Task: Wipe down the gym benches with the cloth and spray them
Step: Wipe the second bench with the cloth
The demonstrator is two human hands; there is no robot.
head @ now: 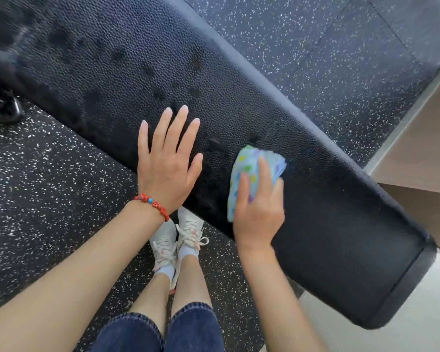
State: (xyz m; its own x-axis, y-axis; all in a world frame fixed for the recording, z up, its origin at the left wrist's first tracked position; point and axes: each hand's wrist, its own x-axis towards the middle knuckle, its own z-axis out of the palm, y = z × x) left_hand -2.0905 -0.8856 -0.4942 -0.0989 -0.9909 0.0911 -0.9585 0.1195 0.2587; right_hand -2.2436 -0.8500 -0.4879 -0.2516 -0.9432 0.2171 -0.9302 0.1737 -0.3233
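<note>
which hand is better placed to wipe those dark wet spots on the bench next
Right. The right hand already holds the cloth on the bench, beside the nearest spots. The left hand rests flat and empty, fingers spread.

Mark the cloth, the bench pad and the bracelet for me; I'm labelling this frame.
cloth (249,165): head view, on its dotted upper fold.
bench pad (341,237): head view, on bare black top surface.
bracelet (153,205): head view, on its red beads.
</note>
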